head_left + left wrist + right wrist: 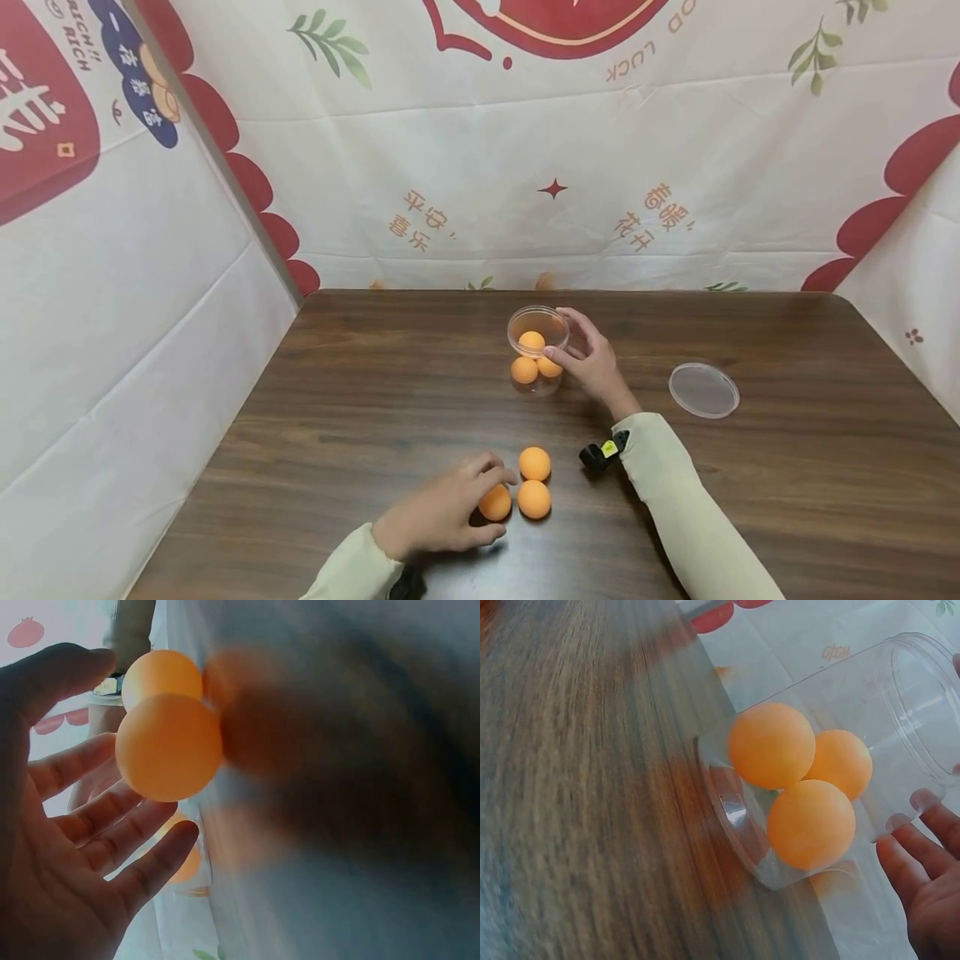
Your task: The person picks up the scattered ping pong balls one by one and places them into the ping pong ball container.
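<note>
My right hand [592, 364] grips a clear plastic jar [513, 340] near its rim, thumb on one side and fingers on the other. The jar stands upright on the table with three orange table tennis balls [811, 824] inside. Closer to me, my left hand [444, 510] spreads its thumb and fingers around another orange ball [495, 503] on the tabletop. In the left wrist view the fingers [154, 874] are loosely bent beside a ball [169, 748]; whether they touch it I cannot tell. Two more balls, a far one [535, 463] and a near one [535, 500], lie just right of that hand.
A round clear lid [704, 390] lies flat on the brown wooden table [360, 375], right of the jar. Printed white cloth [480, 167] hangs behind the table's far edge and along its sides. A black wrist camera [600, 454] sits at my right cuff.
</note>
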Demonstrator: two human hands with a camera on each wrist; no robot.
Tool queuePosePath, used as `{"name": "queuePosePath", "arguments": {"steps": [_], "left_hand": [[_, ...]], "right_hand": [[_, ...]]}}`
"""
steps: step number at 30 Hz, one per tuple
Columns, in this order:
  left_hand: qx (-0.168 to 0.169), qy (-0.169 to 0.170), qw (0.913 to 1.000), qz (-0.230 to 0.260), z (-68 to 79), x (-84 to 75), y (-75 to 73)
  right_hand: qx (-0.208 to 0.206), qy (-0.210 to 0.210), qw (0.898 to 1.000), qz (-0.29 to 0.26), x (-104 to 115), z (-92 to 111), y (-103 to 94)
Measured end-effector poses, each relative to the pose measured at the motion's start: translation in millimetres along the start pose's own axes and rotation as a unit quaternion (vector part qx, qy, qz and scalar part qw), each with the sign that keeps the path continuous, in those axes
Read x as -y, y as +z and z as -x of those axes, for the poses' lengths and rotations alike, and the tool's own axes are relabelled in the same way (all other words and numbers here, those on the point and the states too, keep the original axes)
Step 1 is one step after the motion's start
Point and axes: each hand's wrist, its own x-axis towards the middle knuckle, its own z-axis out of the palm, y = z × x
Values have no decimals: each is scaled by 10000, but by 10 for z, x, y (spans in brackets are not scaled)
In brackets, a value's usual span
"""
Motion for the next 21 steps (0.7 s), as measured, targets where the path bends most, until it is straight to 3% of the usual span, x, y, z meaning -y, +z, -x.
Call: {"name": "queuePosePath", "arguments": {"steps": [5,13,21], "left_hand": [[118,-70,9999,23,-2,17,51],[25,16,10000,-78,-14,32,85],[-87,-147,9996,223,-24,36,3]], "right_hand": [[-24,-72,10000,-12,1,0,15],[-53,-43,9999,101,12,9,-14],[-89,-15,9999,70,3,16,23]]}}
